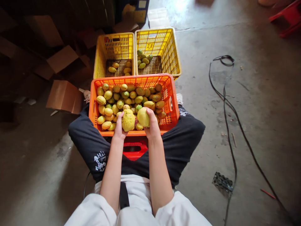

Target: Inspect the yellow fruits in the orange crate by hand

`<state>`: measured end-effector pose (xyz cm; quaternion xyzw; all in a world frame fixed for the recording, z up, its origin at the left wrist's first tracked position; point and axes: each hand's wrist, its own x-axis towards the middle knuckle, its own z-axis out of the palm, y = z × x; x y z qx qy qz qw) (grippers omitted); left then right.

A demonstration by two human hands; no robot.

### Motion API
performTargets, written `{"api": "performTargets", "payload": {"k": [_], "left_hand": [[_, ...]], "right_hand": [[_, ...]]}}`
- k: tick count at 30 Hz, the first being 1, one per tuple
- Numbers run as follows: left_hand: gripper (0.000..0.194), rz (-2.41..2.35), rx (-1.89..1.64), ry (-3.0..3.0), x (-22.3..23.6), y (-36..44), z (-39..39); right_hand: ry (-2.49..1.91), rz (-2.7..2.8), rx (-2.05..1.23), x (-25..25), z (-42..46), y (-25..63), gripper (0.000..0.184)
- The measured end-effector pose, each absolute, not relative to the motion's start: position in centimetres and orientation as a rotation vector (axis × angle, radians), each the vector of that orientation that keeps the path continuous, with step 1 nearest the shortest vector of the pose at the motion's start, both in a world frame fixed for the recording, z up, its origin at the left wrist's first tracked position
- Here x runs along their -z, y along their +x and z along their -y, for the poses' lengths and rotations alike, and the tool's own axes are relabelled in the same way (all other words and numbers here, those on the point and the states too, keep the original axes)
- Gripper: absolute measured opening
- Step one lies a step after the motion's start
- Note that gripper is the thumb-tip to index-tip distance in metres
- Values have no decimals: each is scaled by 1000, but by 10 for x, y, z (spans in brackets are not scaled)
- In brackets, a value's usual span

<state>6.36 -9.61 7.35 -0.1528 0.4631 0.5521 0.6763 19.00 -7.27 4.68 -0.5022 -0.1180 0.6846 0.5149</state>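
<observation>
My left hand (120, 128) is closed around a large, bumpy yellow fruit (128, 120) that looks like a citron. Beside it, my right hand (152, 126) grips a smoother, rounded yellow fruit (143, 117). The two fruits are held a little apart above the near side of an orange plastic crate (174, 108). Inside that crate lie many yellow and greenish oval fruits (120, 104), which my hands partly cover. My fingers beneath both held fruits are mostly hidden.
Beyond the orange crate stand two yellow crates, the left one (100, 58) and the right one (175, 50), each with several fruits. A cardboard box (64, 96) is at left. Black cable (225, 99) runs over the floor at right. A red stool (135, 153) shows between my legs.
</observation>
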Motion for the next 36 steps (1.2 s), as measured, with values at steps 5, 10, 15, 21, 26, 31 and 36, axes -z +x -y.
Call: {"api": "performTargets", "payload": {"k": [5,10,15,21,26,31,36], "left_hand": [[50,-1040,-1210,-367,-67,59,97],[52,-1027,-1231,-323,-73,59,97],[47,-1014,-1295,-321,-80,62,96],[42,-1067,-1309,-340,-73,62,96],[39,-1106,-1350,-355,-64,62,95],[33,-1135,-1347,-371,-61,63,92],[29,-1149,-1365,-350,-59,64,90]], "right_hand": [[-1177,165,-1746,-42,67,190,38],[-1233,107,-1683,-43,68,183,36],[-1177,83,-1687,-44,69,180,30],[-1142,38,-1711,-49,69,180,28],[-1131,12,-1745,-52,68,182,36],[-1169,55,-1745,-50,71,187,35],[-1166,222,-1688,-39,73,188,38]]}}
